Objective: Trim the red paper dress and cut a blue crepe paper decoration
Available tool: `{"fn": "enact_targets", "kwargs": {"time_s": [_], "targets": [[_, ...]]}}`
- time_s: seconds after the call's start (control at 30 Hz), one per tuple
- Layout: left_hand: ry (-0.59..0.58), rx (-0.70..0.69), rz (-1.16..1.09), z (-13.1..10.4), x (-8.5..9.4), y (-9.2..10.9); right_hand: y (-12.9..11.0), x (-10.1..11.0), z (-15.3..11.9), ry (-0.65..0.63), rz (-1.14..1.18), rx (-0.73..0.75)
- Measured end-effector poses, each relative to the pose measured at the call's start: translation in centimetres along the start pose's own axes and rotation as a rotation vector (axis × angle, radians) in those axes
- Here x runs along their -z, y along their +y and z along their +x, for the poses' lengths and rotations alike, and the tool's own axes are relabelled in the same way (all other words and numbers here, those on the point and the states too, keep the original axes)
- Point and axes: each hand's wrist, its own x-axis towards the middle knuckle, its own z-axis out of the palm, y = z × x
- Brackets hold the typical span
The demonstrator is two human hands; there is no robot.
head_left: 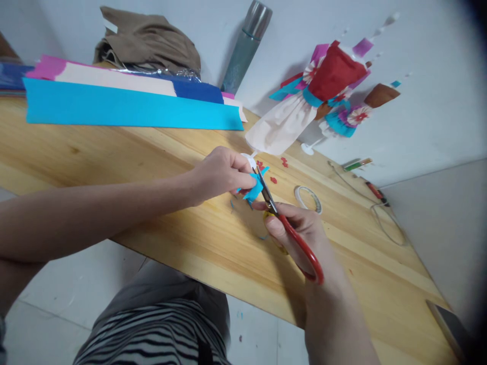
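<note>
Over the middle of the wooden table, my left hand point(224, 175) pinches a small piece of bright blue paper point(255, 186). My right hand point(300, 228) is closed round the red handles of a pair of scissors point(300, 243). The blades point away from me and meet the blue piece just beside my left fingertips. Whether the blades are fully closed on it is hard to tell. Small red paper cutouts point(273, 180) lie on the table just beyond. Under my right hand a yellow round item shows in part, mostly hidden.
A long blue paper strip point(133, 106) lies at the back left, with other coloured sheets behind. A thermos point(247, 45), a folded brown cloth point(152, 38) and paper dress figures point(304, 101) stand along the wall. A tape roll point(308, 198) and a cable point(375, 218) lie right.
</note>
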Motion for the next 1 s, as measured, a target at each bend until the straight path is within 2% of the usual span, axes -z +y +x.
{"fn": "enact_targets", "kwargs": {"time_s": [0.3,0.57,1.0], "targets": [[0.020,0.030,-0.052,-0.2,0.0,0.2,1.3,0.7,-0.4,-0.031,0.013,-0.072],[0.016,0.103,-0.142,-0.1,-0.2,0.3,0.2,-0.1,0.0,0.020,0.000,-0.009],[-0.004,0.117,-0.230,-0.2,-0.4,0.1,0.3,0.0,0.0,0.038,-0.003,-0.018]]}}
